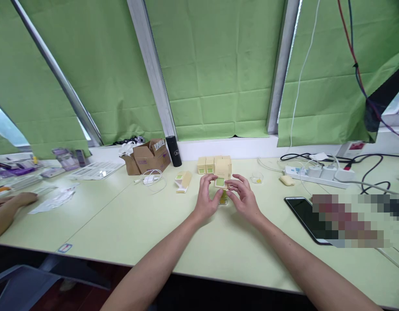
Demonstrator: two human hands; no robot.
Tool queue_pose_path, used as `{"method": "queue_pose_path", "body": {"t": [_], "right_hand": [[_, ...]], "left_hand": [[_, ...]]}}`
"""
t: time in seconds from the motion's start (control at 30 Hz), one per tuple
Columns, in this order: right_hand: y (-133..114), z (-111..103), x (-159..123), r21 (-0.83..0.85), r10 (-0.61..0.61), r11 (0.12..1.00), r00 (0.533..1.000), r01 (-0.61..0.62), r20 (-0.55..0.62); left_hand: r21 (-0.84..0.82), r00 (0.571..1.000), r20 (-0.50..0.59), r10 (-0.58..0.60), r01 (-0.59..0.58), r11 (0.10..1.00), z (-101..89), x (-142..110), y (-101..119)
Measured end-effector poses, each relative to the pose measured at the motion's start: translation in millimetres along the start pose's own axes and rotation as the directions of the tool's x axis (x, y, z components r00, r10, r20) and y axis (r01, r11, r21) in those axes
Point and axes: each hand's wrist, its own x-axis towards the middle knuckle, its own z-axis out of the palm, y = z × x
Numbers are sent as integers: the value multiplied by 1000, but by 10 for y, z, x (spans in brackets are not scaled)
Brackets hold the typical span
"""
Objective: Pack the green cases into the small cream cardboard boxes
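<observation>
Both of my hands meet over the table, around a small cream carton (220, 182) with a square window. My left hand (207, 198) pinches its left side, thumb and fingers closed on it. On the opposite side, my right hand (244, 199) holds the carton's edge with curled fingers. Just below the carton, between the thumbs, is a small clear case (223, 199) with something yellow in it; whether it touches the carton I cannot tell. To the left, an open cream carton (183, 181) lies with a flap out. Behind my hands, several similar cartons (205, 165) stand in a row.
A cardboard box (150, 157), a black cylinder (173, 151) and a white charger (151, 179) are at the back left. A clear round dish (256, 177), power strip (316, 175) and tablet (304, 216) lie right. Another person's hand (24, 199) rests far left.
</observation>
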Motion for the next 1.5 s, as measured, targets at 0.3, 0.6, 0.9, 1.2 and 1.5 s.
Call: {"method": "queue_pose_path", "body": {"t": [0.3, 0.6, 0.9, 1.2, 1.5], "right_hand": [[-115, 5, -64, -264, -193, 939, 974, 219, 120], [-207, -3, -87, -364, -347, 819, 888, 444, 302], [-34, 1, -78, -445, -271, 821, 930, 359, 250], [106, 2, -71, -672, 193, 739, 939, 51, 283], [172, -215, 26, -749, 206, 662, 967, -27, 147]], "left_hand": [[51, 999, -12, 30, -30, 998, 1, -7, 6], [12, 983, -133, -124, 127, 992, -27, 37, -110], [-149, 922, -153, -355, 333, 931, -66, 114, -244], [-216, 857, -36, -513, 495, 842, -210, 168, -494], [-167, 858, 157, -488, 510, 844, -198, 115, -489]]}}
